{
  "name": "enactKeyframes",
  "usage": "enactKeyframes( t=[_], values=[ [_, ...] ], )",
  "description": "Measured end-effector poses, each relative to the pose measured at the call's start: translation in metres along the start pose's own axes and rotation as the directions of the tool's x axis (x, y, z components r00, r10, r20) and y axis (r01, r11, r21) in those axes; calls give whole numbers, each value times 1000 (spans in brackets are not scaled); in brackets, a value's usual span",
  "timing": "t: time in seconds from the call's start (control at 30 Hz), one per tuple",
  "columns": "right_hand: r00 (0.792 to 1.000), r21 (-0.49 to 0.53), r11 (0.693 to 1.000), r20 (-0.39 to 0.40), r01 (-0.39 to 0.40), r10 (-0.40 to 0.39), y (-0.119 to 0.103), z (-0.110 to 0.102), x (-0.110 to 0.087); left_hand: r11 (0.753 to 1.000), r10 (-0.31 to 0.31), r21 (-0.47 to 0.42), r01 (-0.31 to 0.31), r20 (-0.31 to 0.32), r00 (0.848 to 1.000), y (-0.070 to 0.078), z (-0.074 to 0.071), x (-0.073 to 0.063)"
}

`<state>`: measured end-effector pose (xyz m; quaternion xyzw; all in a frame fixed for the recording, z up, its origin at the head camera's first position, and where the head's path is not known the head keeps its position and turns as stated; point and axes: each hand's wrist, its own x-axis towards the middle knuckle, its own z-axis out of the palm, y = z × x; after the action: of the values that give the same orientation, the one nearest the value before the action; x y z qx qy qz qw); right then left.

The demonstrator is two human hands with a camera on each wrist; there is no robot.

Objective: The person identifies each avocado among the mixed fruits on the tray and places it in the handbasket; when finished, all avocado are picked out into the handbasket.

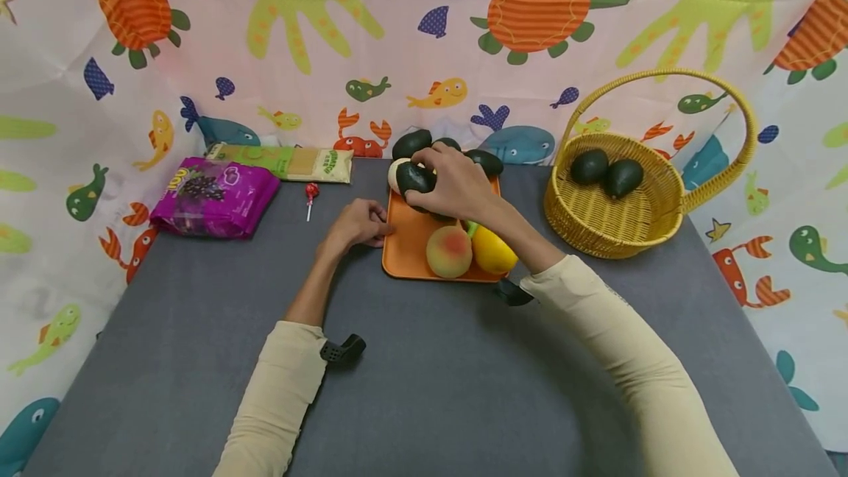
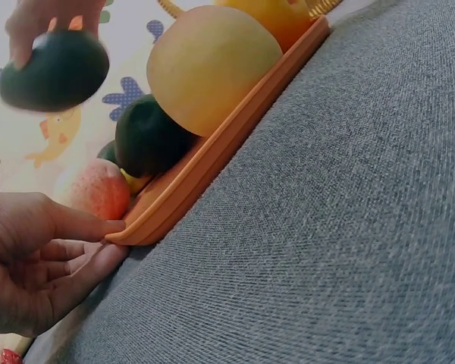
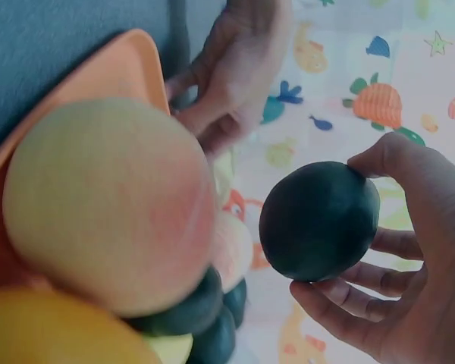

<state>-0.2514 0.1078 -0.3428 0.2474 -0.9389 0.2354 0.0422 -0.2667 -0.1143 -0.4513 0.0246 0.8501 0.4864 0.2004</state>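
My right hand [image 1: 458, 179] grips a dark green avocado [image 3: 318, 220], held above the far left part of an orange tray [image 1: 405, 245]. In the left wrist view this avocado [image 2: 57, 72] hangs in the air, apart from the tray. My left hand [image 1: 358, 225] pinches the tray's left rim between thumb and fingers. On the tray's near side lie a large peach [image 1: 449, 252] and a yellow fruit [image 1: 493, 250]. Several more avocados [image 1: 411, 144] lie toward its far end, beside a smaller pale pink peach [image 2: 98, 188], partly hidden behind my right hand in the head view.
A yellow wicker basket [image 1: 563, 216] with a tall handle stands to the right, holding two avocados [image 1: 606, 171]. At the back left are a purple grape-print package [image 1: 215, 197], a green and tan packet [image 1: 285, 162] and a red lollipop [image 1: 311, 193]. A printed cloth hangs behind.
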Motion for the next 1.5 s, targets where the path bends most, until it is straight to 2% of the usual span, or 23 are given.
enactKeyframes(
  t=[0.1,0.23,0.33,0.43,0.53,0.7,0.83,0.97,1.1,1.23,1.37,1.43,1.5],
  values=[
    [999,21,999,-20,-37,37,7,-15,-7,1000,5,-1,-5,-5,1000,0,1,-1],
    [992,99,989,-50,-112,118,21,-35,-16,1000,2,-10,-2,-2,1000,1,2,0],
    [986,149,980,-89,-130,144,33,-44,-20,1000,-4,-13,4,-3,1000,1,1,0],
    [980,155,981,-142,-115,137,45,-53,-26,1000,-12,-2,12,-5,1000,1,0,-1],
    [970,152,980,-185,-132,160,57,-63,-33,1000,-17,3,17,-2,1000,1,1,-1],
    [947,159,969,-228,-190,224,76,-85,-51,999,-35,-7,35,4,999,1,1,-1],
    [930,119,959,-242,-256,278,93,-105,-67,999,-43,-5,44,7,999,1,1,-1],
    [908,53,923,-168,-381,384,112,-126,-82,999,-39,-11,39,3,999,1,1,0],
    [877,-37,879,-99,-476,471,131,-138,-92,999,-43,-6,43,-5,999,0,1,-2],
    [831,-154,818,-58,-554,553,153,-149,-102,999,-39,7,39,-16,999,-1,1,-1],
    [784,-238,759,-22,-607,620,177,-155,-113,1000,-20,9,20,-28,999,-1,2,0],
    [774,-257,747,-8,-613,633,189,-156,-119,1000,-12,10,12,-29,1000,-1,2,0],
    [776,-271,748,6,-606,631,200,-154,-122,1000,-7,12,8,-27,1000,-1,2,-1]
  ],
)
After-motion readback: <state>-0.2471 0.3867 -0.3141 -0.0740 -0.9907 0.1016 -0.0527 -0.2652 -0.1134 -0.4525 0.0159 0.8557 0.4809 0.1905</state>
